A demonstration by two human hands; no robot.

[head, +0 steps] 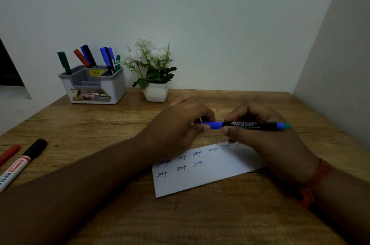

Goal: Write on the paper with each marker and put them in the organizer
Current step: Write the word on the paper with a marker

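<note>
The blue marker (248, 125) is held level above the paper (202, 168), its cap pinched by the left hand (180, 124), its barrel gripped by the right hand (266, 134). The cap should be worked straight along the barrel (no twisting sideways); the organizer (94, 84) stands far left.

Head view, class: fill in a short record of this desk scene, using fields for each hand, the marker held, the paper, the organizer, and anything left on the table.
left hand: grips the blue cap
right hand: grips the black barrel
held marker: blue-capped, horizontal above the paper
paper: white, flat on the table, two rows of a handwritten word
organizer: grey-white, back left, holds several markers upright
table: wooden
loose markers: one black-capped, one red, left edge
plant pot: white, beside the organizer
</note>
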